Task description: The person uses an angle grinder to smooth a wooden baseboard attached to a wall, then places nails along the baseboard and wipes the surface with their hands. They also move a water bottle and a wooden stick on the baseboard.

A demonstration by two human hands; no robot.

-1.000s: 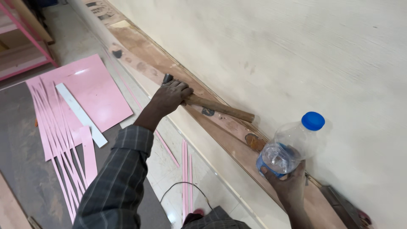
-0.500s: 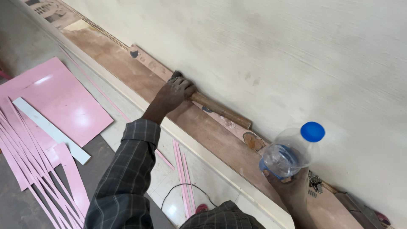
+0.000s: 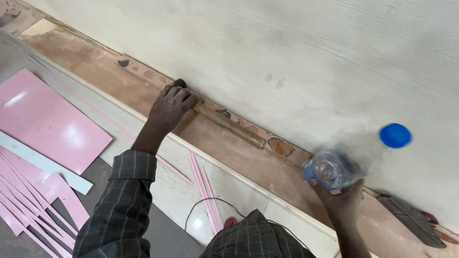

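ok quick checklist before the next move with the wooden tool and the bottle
1. Left hand wrapped on the wooden tool: ok, grip closed around its end.
2. Tool lying flat along the brown board by the pale sheet: ok.
3. Right hand holding the plastic bottle: ok, held from below.
4. Blue cap on the bottle: ok, in place.
5. What is in the bottle: cannot tell, it is blurred.
6. Black cable and pink strips below the board: not ok, loose near the work.
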